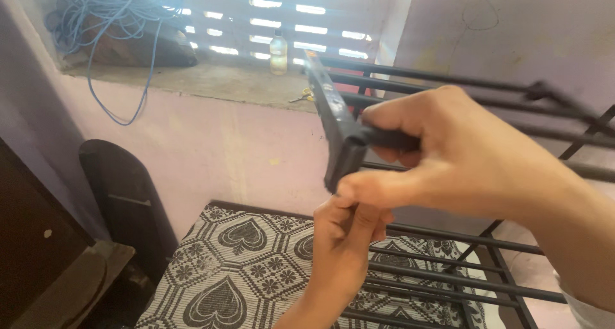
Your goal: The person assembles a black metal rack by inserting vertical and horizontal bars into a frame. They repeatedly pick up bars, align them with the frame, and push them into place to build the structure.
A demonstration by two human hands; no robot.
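Hands meet mid-air at the centre of the view, well above the bed. The right hand (461, 159) comes in from the right with its fingers wrapped tight round a dark handle, and a black hammer (336, 121) head stands across its end, tilted, the top leaning left and far. The left hand (343, 239) rises from below, fingertips pinched together right under the hammer's lower end; whether they hold something small there is hidden. Held high like this, the tool stays free of the black metal bed frame (448, 281) to the right and the heart-patterned mattress (243, 265) beneath. Far off, a window ledge (211, 79) carries a small bottle (278, 50) and blue cable (109, 21). Open room lies to the left, before the pink wall.
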